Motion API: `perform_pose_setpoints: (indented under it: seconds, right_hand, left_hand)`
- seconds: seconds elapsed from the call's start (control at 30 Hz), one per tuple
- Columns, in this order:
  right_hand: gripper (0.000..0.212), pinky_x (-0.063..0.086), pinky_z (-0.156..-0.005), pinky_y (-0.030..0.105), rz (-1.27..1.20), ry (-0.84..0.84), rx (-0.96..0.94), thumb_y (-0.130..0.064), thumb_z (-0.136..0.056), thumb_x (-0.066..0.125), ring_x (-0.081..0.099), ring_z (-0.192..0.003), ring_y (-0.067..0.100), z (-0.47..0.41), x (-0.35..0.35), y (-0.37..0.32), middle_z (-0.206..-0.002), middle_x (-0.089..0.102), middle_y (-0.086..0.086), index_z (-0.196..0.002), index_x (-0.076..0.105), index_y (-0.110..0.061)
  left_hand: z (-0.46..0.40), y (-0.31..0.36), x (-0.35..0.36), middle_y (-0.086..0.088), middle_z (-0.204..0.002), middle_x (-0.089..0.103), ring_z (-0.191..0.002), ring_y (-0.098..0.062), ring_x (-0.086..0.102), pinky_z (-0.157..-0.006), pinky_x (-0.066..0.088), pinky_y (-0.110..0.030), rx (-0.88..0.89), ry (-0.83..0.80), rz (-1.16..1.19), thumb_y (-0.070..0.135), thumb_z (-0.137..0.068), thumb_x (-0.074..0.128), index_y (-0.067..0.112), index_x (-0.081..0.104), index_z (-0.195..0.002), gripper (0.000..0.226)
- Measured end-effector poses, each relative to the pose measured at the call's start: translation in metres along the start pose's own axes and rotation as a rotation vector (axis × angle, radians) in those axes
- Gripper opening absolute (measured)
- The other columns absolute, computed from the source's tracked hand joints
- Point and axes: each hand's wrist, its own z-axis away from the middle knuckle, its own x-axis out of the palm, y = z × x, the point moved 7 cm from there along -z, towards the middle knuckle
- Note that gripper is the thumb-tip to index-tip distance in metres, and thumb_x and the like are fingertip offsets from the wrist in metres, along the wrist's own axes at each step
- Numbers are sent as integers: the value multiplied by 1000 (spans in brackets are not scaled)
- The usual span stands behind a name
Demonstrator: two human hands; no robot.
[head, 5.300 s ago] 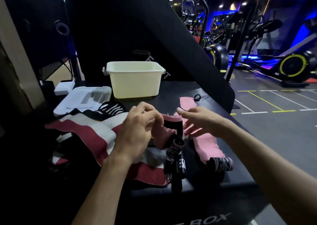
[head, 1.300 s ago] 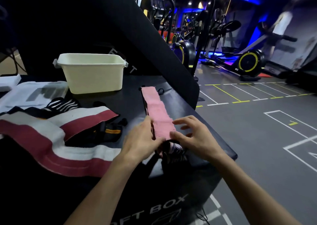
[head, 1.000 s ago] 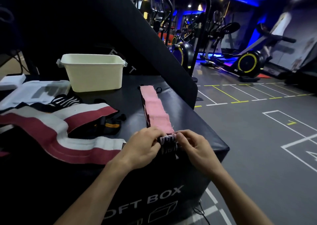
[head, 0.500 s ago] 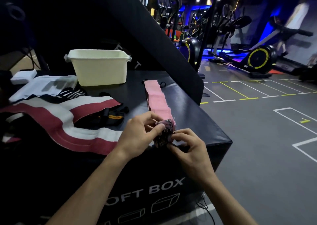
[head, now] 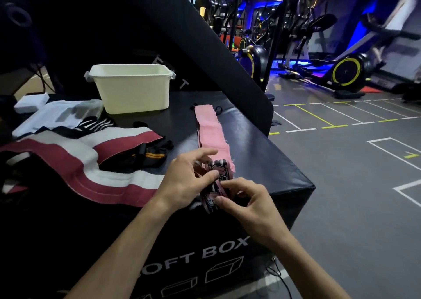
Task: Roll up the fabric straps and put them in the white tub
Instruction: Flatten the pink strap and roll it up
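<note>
Pink fabric strap (head: 210,128) lies lengthwise on the black padded box (head: 262,157), its near end with the black printed patch lifted at the box's front edge. I see the left hand (head: 185,181) pinching that end, thumb on the print. Right hand (head: 249,204) curls fingers round its lower part. White plastic tub (head: 132,87) sits well behind.

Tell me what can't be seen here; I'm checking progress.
Head view:
- Tub inside: hidden by its near wall.
- Pink strap rolled end: mostly covered by left hand and right hand.
- Red-white strap: cut off by the left edge.
</note>
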Motion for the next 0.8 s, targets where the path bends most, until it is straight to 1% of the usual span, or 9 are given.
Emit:
perform_pose_setpoints:
  seconds: [0.1, 0.2, 0.27, 0.33, 0.43, 0.57, 0.63, 0.73, 0.8]
  right_hand:
    - [20, 51, -81, 31, -45, -30, -20, -22, -84, 79, 66, -86, 15, 2, 1, -4, -92, 71, -10, -104, 77, -26]
    - [9, 51, -84, 47, -199, -67, -24, -14, -88, 73, 68, -89, 24, 5, 2, -12, -93, 70, 5, -94, 70, -19]
    - [11, 49, -81, 45, -240, -44, -19, -9, -87, 69, 68, -88, 23, 7, -3, -17, -93, 71, 8, -87, 65, -19]
    - [10, 48, -76, 38, -293, -33, 1, -9, -84, 68, 64, -82, 18, 9, -9, -21, -87, 71, 4, -87, 65, -19]
    - [9, 52, -73, 32, -331, -35, 3, -18, -87, 78, 66, -78, 16, 13, -13, -30, -85, 72, 6, -90, 70, -18]
    - [6, 54, -69, 33, -189, 143, -50, -22, -88, 77, 67, -71, 17, 13, -22, -35, -79, 73, 6, -85, 73, -19]
    - [4, 56, -73, 34, -116, 195, -98, -18, -89, 76, 70, -75, 15, 13, -26, -39, -81, 74, 2, -88, 73, -20]
    - [14, 57, -80, 42, -83, 234, -151, -11, -90, 75, 71, -87, 20, 11, -32, -38, -91, 74, 0, -98, 74, -22]
    - [12, 56, -80, 40, -56, 273, -195, -13, -89, 77, 68, -89, 21, 10, -36, -39, -94, 69, -2, -97, 74, -22]
  left_hand:
    - [-2, -1, 2, 11, -106, 74, -95, 2, 69, -90, 51, -15, -15, -17, 46, 11, -86, 80, 23, 74, -123, 40]
    - [-3, 2, 0, 8, -102, 77, -87, -3, 71, -83, 54, -19, -33, -32, 100, 1, -85, 77, 20, 76, -117, 37]
    - [-3, 10, -1, 7, -97, 78, -86, -11, 73, -79, 55, -21, -15, -57, 119, -4, -84, 76, 20, 77, -110, 36]
    - [0, 21, 0, 6, -94, 77, -84, -20, 72, -78, 57, -30, 20, -120, 153, -7, -84, 75, 23, 77, -104, 36]
    - [6, 36, 1, 3, -94, 76, -85, -31, 70, -79, 56, -41, 57, -192, 188, -3, -86, 76, 19, 76, -104, 29]
    - [11, 50, 4, 5, -96, 75, -84, -18, 70, -80, 56, -38, 134, -222, 109, -6, -83, 73, 18, 75, -108, 35]
    - [13, 52, 4, 5, -98, 76, -87, -17, 71, -82, 56, -37, 145, -223, 96, -8, -83, 71, 17, 75, -109, 37]
    - [14, 50, 0, -8, -102, 76, -93, -22, 71, -87, 58, -35, 73, -245, 257, -3, -92, 70, 15, 75, -116, 30]
    - [15, 51, -5, -18, -102, 75, -92, -23, 72, -83, 59, -32, 40, -241, 376, 3, -96, 68, 14, 75, -117, 25]
